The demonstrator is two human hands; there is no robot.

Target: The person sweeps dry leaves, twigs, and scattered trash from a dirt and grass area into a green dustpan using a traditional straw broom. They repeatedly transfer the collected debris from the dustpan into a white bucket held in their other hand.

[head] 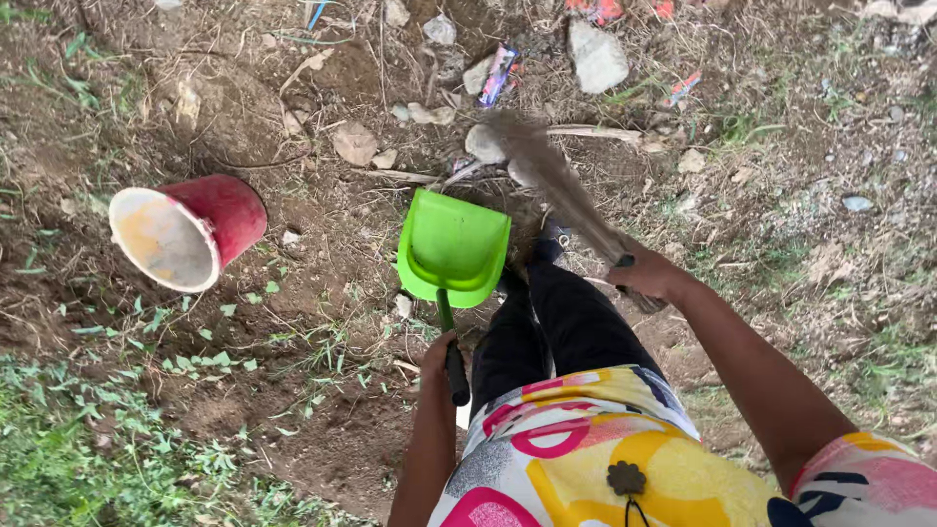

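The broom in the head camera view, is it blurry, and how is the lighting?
Head view: the broom in the right hand is smeared by motion blur at its bristles; the green dustpan, held by the left hand, and the red bucket look sharp; light is soft and even, no glare or hard shadows.

The broom (556, 181) head is smeared with motion blur, so its bristles cannot be told apart, and its handle is hidden inside the right hand (649, 276). The left hand (441, 356) covers part of the dustpan (452, 246) handle, so the grip's fingers barely show. Both legs (547, 327) hide the ground beneath them, and the feet are mostly hidden. The wrappers (498, 73) near the top are too small to identify; red scraps (595, 10) are cut off by the upper edge.
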